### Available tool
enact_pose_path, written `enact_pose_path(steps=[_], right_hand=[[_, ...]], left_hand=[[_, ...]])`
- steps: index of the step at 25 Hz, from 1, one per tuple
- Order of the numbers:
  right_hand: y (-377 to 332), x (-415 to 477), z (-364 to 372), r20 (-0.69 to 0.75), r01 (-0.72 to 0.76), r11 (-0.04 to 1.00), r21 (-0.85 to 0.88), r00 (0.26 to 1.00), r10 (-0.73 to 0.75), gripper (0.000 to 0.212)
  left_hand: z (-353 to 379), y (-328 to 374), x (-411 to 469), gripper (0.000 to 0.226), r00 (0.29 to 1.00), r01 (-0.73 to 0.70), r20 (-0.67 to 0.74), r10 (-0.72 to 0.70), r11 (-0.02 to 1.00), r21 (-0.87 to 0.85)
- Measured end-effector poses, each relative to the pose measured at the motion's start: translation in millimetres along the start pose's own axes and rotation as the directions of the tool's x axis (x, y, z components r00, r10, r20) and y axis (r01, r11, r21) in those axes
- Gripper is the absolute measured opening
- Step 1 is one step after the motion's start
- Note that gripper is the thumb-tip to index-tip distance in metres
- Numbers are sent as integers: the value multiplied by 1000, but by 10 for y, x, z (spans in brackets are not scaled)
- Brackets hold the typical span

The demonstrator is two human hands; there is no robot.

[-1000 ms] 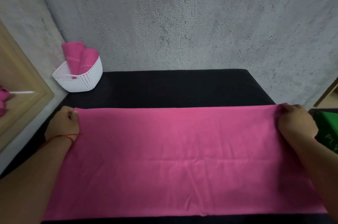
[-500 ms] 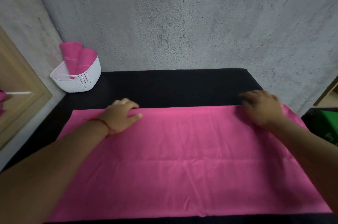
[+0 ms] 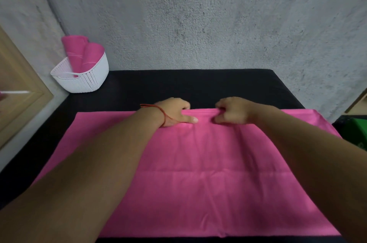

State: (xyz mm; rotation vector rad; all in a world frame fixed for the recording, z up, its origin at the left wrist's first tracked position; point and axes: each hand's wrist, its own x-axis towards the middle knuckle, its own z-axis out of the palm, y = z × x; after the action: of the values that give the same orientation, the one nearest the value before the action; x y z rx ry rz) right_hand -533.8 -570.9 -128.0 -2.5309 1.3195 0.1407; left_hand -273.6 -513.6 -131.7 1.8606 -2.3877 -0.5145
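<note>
1. Cloth (image 3: 198,183), pink, smooth and rectangular, lay flat across the near part of the black table (image 3: 198,86), with faint crease lines running through it.
2. Left hand (image 3: 174,112) gripped its far edge near the middle, thumb flat on top and fingers curled over the hem.
3. Right hand (image 3: 234,111), just beside it, pinched the same edge with curled fingers, raising a small ridge.
4. At the far left stood a white perforated plastic basket (image 3: 87,82) holding two rolled pink towels (image 3: 87,54), against a rough grey wall (image 3: 198,14).
</note>
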Motion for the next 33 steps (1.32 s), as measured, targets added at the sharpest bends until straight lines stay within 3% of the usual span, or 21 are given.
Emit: enact_pose_path(steps=[2,6,10,14,17,21,27,33], right_hand=[[357,-218,48,-152,-29,1000,10,988,30,52],[1445,-810,106,-349,-237,956,-172,922,166,72],[1864,-960,159,-427,-161,927,-339,904,1,60],[1802,-1013,-24,-376,-119,926,-358,926,-26,56],[1694,-1224,-281,-330,-175,939,-297,941,71,51],[1307,-1622,-748,-329,-79,969,-233,944,-3,39],[774,-2417,-1454,-363,-194,951,-240,927,97,31],[263,-3297,-2066,-609,-252,952,-171,787,99,21]], left_hand=[[-49,-386,-211,66,995,83,-66,-76,990,112],[-296,-1612,-932,86,955,285,-128,-266,944,166],[-330,-2109,-1402,82,921,381,-162,-356,910,165],[-428,-2085,-1502,61,939,325,-166,-301,935,145],[-622,-2045,-1696,49,962,240,-172,-212,958,159],[-1054,-1852,-2078,21,947,277,-243,-208,915,295],[-1892,-1292,-2961,38,921,321,-328,-210,886,334],[-2594,-676,-3903,22,762,411,-637,-120,849,332]])
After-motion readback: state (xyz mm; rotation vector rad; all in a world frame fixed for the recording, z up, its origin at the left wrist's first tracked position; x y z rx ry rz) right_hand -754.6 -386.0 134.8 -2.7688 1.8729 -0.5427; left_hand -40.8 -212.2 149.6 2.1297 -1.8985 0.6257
